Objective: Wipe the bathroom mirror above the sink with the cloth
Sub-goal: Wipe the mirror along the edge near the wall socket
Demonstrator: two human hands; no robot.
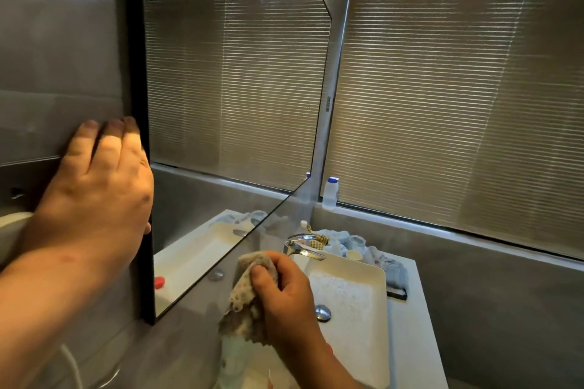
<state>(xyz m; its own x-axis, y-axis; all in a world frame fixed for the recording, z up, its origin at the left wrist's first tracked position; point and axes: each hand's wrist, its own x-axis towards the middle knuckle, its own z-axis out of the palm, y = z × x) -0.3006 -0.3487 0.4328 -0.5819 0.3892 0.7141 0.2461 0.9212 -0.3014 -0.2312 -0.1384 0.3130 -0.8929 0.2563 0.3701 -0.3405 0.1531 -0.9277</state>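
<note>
Right hand (pixel 284 290) fingers clutch cloth (pixel 249 300) below mirror (pixel 234 88), not touching glass. Left hand (pixel 101 186) lies flat, fingers straight, steadying the frame edge. Wiping looks pending (no streaks discernible).

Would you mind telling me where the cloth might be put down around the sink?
The sink basin between the tap and the drain is bare. The counter strip right of the basin also looks free. Behind the tap it is crowded with small containers.
</note>
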